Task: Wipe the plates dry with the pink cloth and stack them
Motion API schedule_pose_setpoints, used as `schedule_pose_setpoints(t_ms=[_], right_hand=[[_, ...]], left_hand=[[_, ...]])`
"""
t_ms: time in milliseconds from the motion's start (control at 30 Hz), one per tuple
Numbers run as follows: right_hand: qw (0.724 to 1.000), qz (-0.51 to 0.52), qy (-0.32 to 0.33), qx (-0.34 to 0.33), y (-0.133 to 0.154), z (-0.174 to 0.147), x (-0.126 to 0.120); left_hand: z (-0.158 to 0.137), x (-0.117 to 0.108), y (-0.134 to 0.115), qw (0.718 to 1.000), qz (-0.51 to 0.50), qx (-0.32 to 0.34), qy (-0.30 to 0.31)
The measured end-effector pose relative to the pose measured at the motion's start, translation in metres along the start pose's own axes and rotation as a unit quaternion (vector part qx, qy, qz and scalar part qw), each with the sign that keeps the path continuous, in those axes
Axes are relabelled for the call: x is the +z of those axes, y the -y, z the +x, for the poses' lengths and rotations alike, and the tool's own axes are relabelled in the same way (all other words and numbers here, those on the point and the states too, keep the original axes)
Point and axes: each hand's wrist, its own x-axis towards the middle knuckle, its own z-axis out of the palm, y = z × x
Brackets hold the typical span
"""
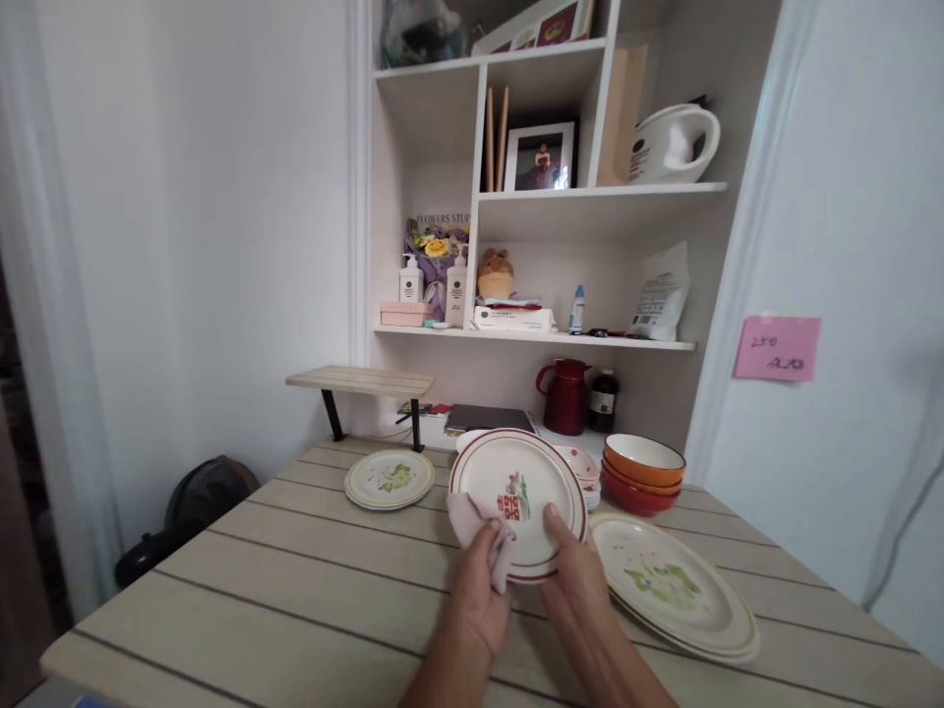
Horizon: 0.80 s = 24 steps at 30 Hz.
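A white plate (pixel 479 472) with a dark red rim and a red printed motif is held up, tilted towards me, above the table. My right hand (pixel 579 570) grips its lower right edge, thumb on the face and fingers behind. A pale pink cloth (pixel 464 516) is bunched in my left hand (pixel 479 595), which presses it against the plate's lower left edge. On the right lies an oval stack of green-patterned plates (pixel 708 600), close to my right forearm. Smaller round plates (pixel 361 480) with a similar pattern lie to the left.
Orange and red bowls (pixel 641 477) stand stacked at the back right, beside small pink-dotted dishes (pixel 579 460). Behind are a red jug (pixel 566 398), a dark bottle (pixel 603 403) and a laptop-like dark slab (pixel 491 420). A small raised stand (pixel 361 381) occupies the back left.
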Motion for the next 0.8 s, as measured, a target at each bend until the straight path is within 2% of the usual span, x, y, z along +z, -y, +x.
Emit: schedule_pose_setpoints(t_ms=[67, 167, 233, 300, 367, 467, 533, 567, 600, 667, 733, 800], right_hand=[[1.0, -0.001, 0.008, 0.02, -0.003, -0.002, 0.002], [0.995, -0.037, 0.023, 0.084, 0.0, -0.003, 0.004], [0.989, -0.072, 0.06, 0.114, 0.008, -0.001, 0.004], [0.983, -0.098, 0.108, 0.116, 0.017, 0.001, 0.001], [0.978, -0.115, 0.137, 0.109, 0.025, 0.006, -0.004], [0.975, -0.164, 0.124, 0.079, 0.031, 0.013, -0.01], [0.965, -0.239, 0.097, -0.042, 0.035, 0.016, -0.011], [0.944, -0.289, 0.087, -0.136, 0.037, 0.017, -0.011], [0.906, -0.341, 0.088, -0.234, 0.04, 0.017, -0.011], [0.8, -0.437, 0.128, -0.391, 0.043, 0.013, -0.008], [0.695, -0.514, 0.202, -0.46, 0.043, 0.007, -0.005], [0.604, -0.573, 0.277, -0.479, 0.04, -0.001, -0.001]], left_hand=[[0.001, -0.002, -0.002, 1.0, 0.008, 0.006, -0.012], [0.005, -0.009, -0.013, 0.999, 0.033, 0.026, -0.032], [0.007, -0.012, -0.022, 0.997, 0.052, 0.046, -0.035], [0.007, -0.013, -0.029, 0.995, 0.068, 0.062, -0.033], [0.005, -0.012, -0.033, 0.993, 0.084, 0.079, -0.021], [0.002, -0.01, -0.033, 0.989, 0.11, 0.102, -0.008], [0.003, -0.01, -0.031, 0.986, 0.127, 0.109, -0.015], [0.003, -0.011, -0.031, 0.984, 0.136, 0.11, -0.02], [0.004, -0.012, -0.03, 0.983, 0.144, 0.11, -0.02], [0.003, -0.012, -0.028, 0.982, 0.154, 0.106, 0.003], [0.001, -0.011, -0.027, 0.981, 0.162, 0.095, 0.04], [-0.002, -0.007, -0.024, 0.979, 0.177, 0.078, 0.07]])
